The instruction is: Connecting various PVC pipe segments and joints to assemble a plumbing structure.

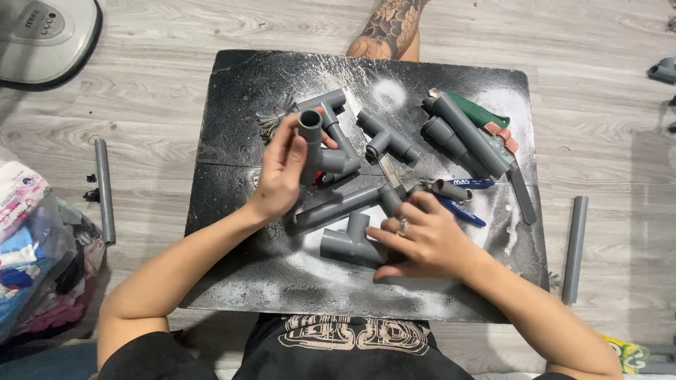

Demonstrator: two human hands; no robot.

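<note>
My left hand (282,169) holds a short grey pipe piece (310,141) upright above a black board (239,274), its open end facing up. My right hand (422,239), with a ring on one finger, rests palm down on the board, its fingers touching a grey T-shaped pipe fitting (348,239) and a long grey pipe (338,205). Several more grey pipe fittings (387,137) lie across the middle of the board. A wide grey pipe assembly (465,134) lies at the right.
A green-handled tool (482,112) and a blue-handled cutter (465,211) lie on the board's right half. Loose grey pipes lie on the wooden floor at left (104,190) and right (574,250). A grey appliance (46,35) is top left; a bag of cloth (28,246) at left.
</note>
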